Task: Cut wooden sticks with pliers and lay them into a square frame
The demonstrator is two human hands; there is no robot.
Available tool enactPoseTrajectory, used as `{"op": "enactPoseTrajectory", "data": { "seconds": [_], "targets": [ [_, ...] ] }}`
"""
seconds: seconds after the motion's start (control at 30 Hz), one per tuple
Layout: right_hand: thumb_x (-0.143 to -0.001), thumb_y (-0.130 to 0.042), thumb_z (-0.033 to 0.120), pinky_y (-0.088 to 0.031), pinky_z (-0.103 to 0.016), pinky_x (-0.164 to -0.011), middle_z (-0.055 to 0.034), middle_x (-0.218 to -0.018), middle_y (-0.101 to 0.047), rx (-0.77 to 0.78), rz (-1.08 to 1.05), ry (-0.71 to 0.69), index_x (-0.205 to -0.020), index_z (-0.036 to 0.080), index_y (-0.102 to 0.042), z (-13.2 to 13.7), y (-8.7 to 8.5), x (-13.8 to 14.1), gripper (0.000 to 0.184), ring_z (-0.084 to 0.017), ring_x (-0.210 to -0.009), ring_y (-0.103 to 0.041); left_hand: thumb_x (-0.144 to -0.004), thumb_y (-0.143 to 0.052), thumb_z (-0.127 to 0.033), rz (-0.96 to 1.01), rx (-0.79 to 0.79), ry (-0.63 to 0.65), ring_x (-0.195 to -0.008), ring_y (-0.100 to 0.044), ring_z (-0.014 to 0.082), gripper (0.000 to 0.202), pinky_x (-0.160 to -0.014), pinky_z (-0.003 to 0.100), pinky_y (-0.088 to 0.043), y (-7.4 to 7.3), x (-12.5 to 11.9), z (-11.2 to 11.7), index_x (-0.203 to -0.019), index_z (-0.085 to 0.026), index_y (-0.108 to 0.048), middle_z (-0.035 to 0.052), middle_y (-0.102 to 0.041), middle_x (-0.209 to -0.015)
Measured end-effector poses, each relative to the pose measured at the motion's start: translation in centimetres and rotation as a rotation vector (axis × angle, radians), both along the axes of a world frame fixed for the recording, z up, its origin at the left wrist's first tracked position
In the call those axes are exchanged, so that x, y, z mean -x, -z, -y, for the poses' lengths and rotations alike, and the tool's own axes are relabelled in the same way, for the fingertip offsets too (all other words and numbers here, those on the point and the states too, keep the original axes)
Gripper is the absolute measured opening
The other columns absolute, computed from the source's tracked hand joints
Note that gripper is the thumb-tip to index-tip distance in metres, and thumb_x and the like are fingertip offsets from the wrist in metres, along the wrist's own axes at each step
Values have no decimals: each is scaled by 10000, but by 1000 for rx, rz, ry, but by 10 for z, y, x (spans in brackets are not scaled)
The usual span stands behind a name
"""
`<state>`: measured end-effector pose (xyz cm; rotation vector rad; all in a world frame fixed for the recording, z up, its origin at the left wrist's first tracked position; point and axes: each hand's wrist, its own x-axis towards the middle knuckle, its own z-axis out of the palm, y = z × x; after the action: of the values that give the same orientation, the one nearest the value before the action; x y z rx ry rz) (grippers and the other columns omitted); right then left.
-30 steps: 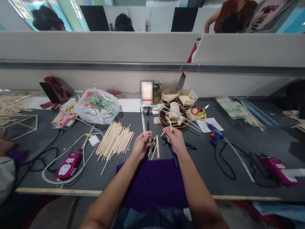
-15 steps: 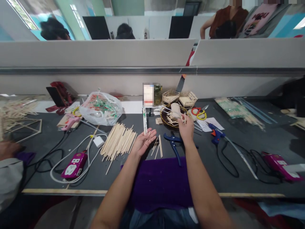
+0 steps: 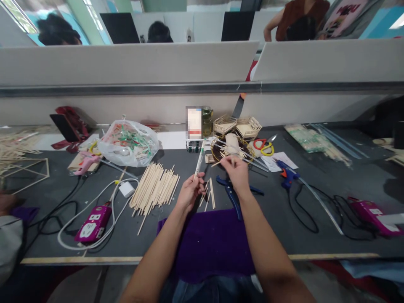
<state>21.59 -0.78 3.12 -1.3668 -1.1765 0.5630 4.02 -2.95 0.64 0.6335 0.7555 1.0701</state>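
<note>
One slim wooden stick [image 3: 216,164] in right hand [image 3: 236,171], purple cloth [image 3: 210,244]

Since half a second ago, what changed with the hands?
The right hand, pinching a small stick, moved left. The left hand was open; now it curls, and its pale strip leans right. The stick pile and blue tool stayed put.

Forearms [image 3: 166,235] cross the near edge of the desk [image 3: 284,242]; left grip [image 3: 190,192] curled, right grip [image 3: 237,171] pinched, nearer the far edge.
</note>
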Motion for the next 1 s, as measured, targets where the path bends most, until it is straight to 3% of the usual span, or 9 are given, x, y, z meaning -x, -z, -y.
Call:
{"op": "enactPoseTrajectory", "data": {
  "seconds": [0.07, 0.1, 0.27, 0.47, 0.6, 0.7, 0.8, 0.9, 1.0],
  "targets": [
    [-779, -579, 399, -433, -283, -641, -31, -683, -656, -28, 50, 236, -796, 156, -685, -8, 0, -21, 266, -163, -626, -545, -716, -764, -361, 9, 28, -31, -450, -393, 16, 416, -403, 159, -351, 0, 2, -1, -1005, -76, -671, -35, -498, -673],
    [-779, -566, 390, -444, -304, -671, -59, -728, -682, -8, 100, 287, -832, 149, -699, -11, 1, -31, 280, -185, -661, -568, -712, -763, -356, 16, 42, -36, -448, -360, 10, 414, -395, 156, -323, 0, 3, -2, -1002, -72, -681, -42, -473, -666],
    [-786, -534, 364, -451, -403, -842, -152, -971, -721, 64, 260, 277, -944, 137, -726, -10, 12, -46, 337, -279, -901, -628, -676, -780, -313, 6, 64, -21, -475, -349, 20, 406, -434, 167, -319, -1, 2, -1, -990, -67, -706, -45, -433, -643],
    [-816, -568, 464, -481, -327, -734, -53, -793, -717, 58, -26, -54, -896, 166, -732, 2, 13, 0, 349, -207, -750, -627, -674, -781, -335, -92, 27, 42, -487, -422, 52, 374, -499, 199, -376, -2, -2, 3, -956, -98, -717, -29, -497, -613],
    [-822, -602, 456, -474, -303, -714, -32, -805, -691, -1, -91, -150, -874, 182, -732, 4, 4, 22, 308, -177, -731, -606, -705, -748, -410, -314, -145, 107, -517, -479, 84, 348, -547, 211, -389, 2, -3, 6, -884, -112, -724, 4, -581, -614],
    [-833, -610, 423, -480, -312, -759, -39, -790, -677, -85, -27, -163, -768, 202, -722, 11, -6, 30, 256, -188, -784, -617, -752, -701, -404, -492, -338, -4, -671, -586, 144, 314, -678, 242, -440, 2, -4, 7, -944, -157, -726, 34, -680, -732],
    [-858, -587, 374, -485, -305, -761, -50, -828, -676, -141, 48, -276, -740, 223, -719, 19, -8, 41, 233, -186, -807, -623, -772, -670, -354, -568, -468, -179, -874, -628, 197, 243, -841, 284, -441, 0, -3, 7, -937, -186, -730, 48, -720, -878],
    [-873, -556, 325, -473, -279, -706, -43, -799, -642, -146, 127, -404, -785, 227, -730, 22, -2, 52, 218, -168, -761, -603, -750, -671, -326, -610, -471, -279, -867, -631, 211, 166, -843, 297, -441, 1, 0, 4, -794, -177, -730, 51, -718, -848],
    [-872, -529, 266, -451, -263, -690, -34, -790, -612, -117, 194, -420, -837, 227, -735, 18, 6, 59, 213, -157, -735, -581, -733, -667, -307, -644, -442, -297, -807, -628, 210, 162, -791, 298, -449, 9, 4, -1, -778, -168, -737, 47, -718, -798]
  ]
}}
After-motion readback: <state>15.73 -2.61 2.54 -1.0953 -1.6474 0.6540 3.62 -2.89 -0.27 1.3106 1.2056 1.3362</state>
